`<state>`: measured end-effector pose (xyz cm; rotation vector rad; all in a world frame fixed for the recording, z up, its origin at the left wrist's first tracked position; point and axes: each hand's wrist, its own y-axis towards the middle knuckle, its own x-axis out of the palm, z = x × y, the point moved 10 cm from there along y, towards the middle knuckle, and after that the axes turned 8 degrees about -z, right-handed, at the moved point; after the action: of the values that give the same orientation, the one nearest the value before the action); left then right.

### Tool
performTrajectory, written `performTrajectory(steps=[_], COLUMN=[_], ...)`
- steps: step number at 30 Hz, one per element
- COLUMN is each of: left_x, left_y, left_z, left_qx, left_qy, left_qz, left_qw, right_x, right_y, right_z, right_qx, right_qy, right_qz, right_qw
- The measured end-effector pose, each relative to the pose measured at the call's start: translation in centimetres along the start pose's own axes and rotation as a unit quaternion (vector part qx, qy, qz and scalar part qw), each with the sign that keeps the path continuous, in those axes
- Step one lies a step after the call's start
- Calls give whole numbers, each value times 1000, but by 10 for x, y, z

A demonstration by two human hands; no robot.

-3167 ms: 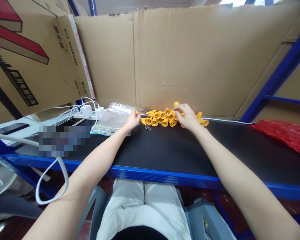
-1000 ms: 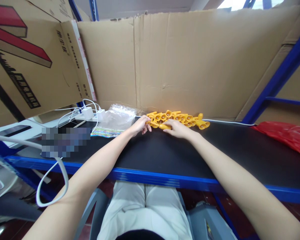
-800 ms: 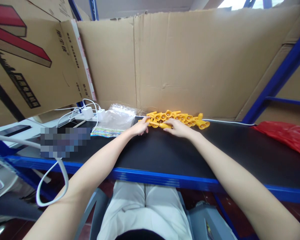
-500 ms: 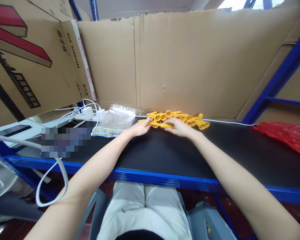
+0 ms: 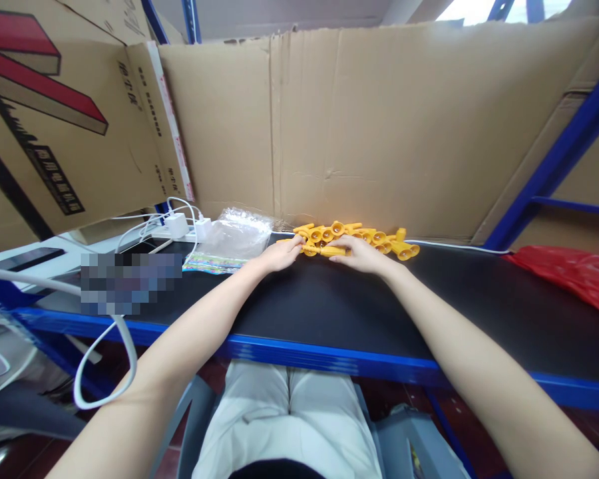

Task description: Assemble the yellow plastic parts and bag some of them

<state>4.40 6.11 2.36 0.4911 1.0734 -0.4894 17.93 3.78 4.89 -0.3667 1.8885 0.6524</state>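
A pile of small yellow plastic trumpet-shaped toys [image 5: 364, 236] lies at the back of the black tabletop [image 5: 329, 306], against the cardboard wall. My left hand [image 5: 279, 254] and my right hand [image 5: 359, 255] rest at the pile's near edge, fingers pinching one yellow toy [image 5: 324, 251] between them. The exact grip under the fingers is hidden.
Clear plastic bags [image 5: 229, 239] lie left of the pile. White chargers and cables [image 5: 180, 225] sit further left. A red plastic bag [image 5: 574, 276] lies at the right edge. Cardboard sheets [image 5: 379, 126] wall the back; the blue table rim [image 5: 329, 352] runs along the front.
Both hands came together at the near-left edge of the pile, around one yellow toy. Over the last second they have barely moved.
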Motion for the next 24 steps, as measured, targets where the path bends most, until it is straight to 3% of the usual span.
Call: performTrajectory(steps=[11, 15, 18, 24], left_x=[-9, -13, -15, -20], left_y=[-3, -3, -2, -4], left_z=[5, -1, -7, -4], left_qx=[-11, -35, -45, -16], left_qy=[127, 131, 126, 110], left_qz=[51, 72, 88, 129], left_qw=[990, 988, 987, 985], right_x=[1, 1, 9, 12], right_y=[1, -1, -4, -8], right_z=[-3, 8, 26, 38], right_qx=[-4, 53, 100, 90], right_qy=[11, 29, 94, 311], right_qz=[-8, -14, -53, -54], right_qw=[1000, 998, 989, 945])
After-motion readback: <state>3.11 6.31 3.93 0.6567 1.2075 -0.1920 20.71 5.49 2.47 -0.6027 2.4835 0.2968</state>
